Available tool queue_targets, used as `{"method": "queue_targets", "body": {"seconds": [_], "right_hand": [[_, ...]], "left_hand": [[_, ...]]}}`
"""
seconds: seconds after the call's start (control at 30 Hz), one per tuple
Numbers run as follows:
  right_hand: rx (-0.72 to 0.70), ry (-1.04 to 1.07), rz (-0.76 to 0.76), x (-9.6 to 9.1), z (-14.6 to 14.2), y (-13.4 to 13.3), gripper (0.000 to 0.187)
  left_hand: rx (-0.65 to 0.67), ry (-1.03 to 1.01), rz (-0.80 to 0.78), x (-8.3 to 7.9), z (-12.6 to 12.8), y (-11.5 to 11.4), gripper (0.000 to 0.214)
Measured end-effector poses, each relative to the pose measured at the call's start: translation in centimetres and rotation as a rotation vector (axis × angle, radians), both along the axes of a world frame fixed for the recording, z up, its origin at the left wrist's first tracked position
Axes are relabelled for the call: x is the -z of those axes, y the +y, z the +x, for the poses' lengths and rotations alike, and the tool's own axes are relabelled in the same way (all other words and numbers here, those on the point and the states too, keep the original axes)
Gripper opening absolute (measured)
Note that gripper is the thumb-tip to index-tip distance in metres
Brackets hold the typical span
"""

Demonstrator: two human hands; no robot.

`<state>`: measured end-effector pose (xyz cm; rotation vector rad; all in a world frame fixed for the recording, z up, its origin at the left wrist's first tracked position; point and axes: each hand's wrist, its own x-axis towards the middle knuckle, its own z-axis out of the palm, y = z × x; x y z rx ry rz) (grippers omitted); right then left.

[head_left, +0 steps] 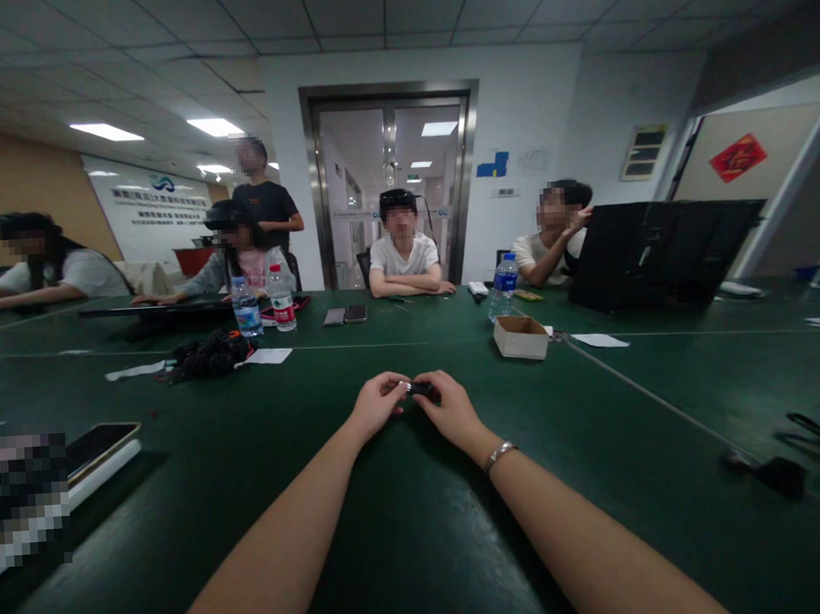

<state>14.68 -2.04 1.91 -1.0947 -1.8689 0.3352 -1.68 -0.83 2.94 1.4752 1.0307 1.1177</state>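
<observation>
Both my arms reach forward over the green table (392, 475), and my hands meet near its middle. A small black object with a shiny silver end (419, 389) is pinched between them; its exact kind is too small to make out. My left hand (380, 405) has thumb and fingers closed at the silver end. On the black end, my right hand (448, 407) is closed in the same way, with a metal bracelet (501, 455) around that wrist. The fingers hide part of the object.
An open white cardboard box (521, 339) stands ahead to the right, near a water bottle (504, 285). Bundled black cables (208, 354) lie ahead left. A phone (105, 446) is at near left, a black plug (774, 475) at right. Several people sit across the table.
</observation>
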Motion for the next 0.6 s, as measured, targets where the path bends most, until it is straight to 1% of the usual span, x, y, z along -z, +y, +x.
{"method": "queue_targets", "body": {"seconds": [0.17, 0.43, 0.6], "right_hand": [[0.01, -0.003, -0.006, -0.1, -0.1, -0.1, 0.018], [0.008, -0.01, 0.007, 0.1, 0.0, 0.0, 0.018], [0.004, -0.007, -0.005, -0.1, 0.0, 0.0, 0.018]], "left_hand": [[-0.032, 0.014, -0.007, -0.1, 0.0, -0.1, 0.022], [-0.093, 0.021, -0.02, 0.5, 0.3, 0.5, 0.033], [-0.099, 0.033, -0.022, 0.9, 0.2, 0.8, 0.038]]}}
